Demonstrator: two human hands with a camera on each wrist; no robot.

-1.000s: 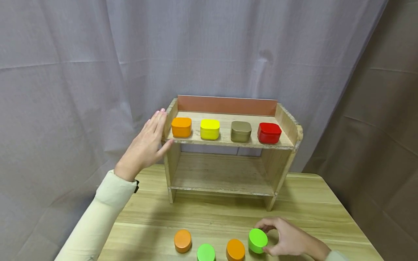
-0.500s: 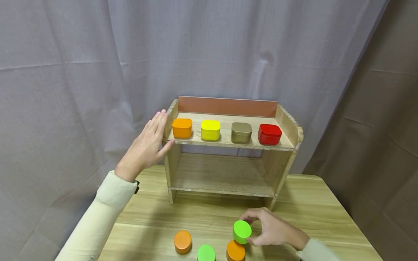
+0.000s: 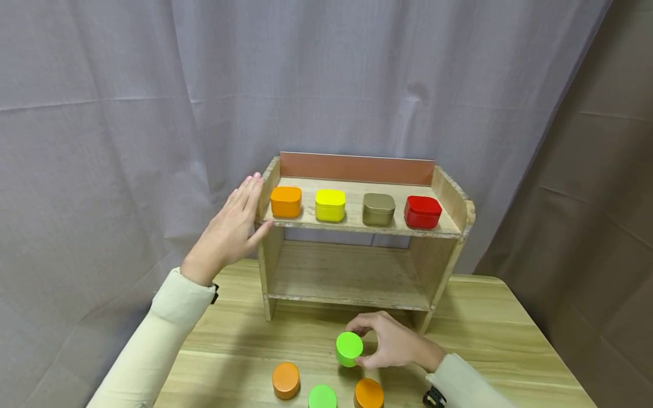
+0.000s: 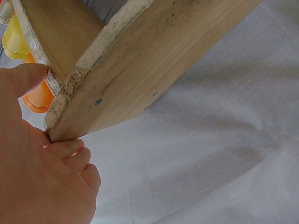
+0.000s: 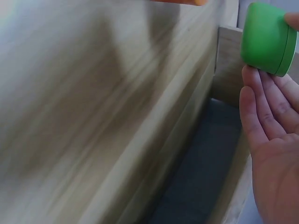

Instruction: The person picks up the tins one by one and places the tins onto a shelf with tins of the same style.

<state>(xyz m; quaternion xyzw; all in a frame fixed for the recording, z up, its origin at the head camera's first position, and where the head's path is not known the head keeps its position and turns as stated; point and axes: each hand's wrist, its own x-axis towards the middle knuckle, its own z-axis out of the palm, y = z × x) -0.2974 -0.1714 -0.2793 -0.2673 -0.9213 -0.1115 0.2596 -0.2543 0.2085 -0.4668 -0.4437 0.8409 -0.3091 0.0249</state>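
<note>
At the lower centre of the frame, your right hand point(image 3: 393, 343) pinches the bright green round tub point(image 3: 349, 348) between thumb and fingertips. You have it by its sides, which leaves its flat top uncovered and facing up; it appears to be lifted off the counter point(image 3: 219, 345), in front of the two-tier wooden shelf point(image 3: 349, 277).

Left of centre, your left hand point(image 3: 221, 241) grasps no tub: its fingers lie extended against the shelf's outer side, with the thumb at the front edge of the upper board. That contact probably steadies the shelf.

Along that board, orange point(image 3: 286, 202), yellow point(image 3: 330, 205), olive point(image 3: 378, 209) and red square tubs point(image 3: 423, 212) stand apart near the front, probably for easy reach. At the bottom edge, two orange round tubs point(image 3: 285, 381) and a paler green round tub point(image 3: 322, 396) stand on the counter, with gaps that likely leave room for your fingers.
</note>
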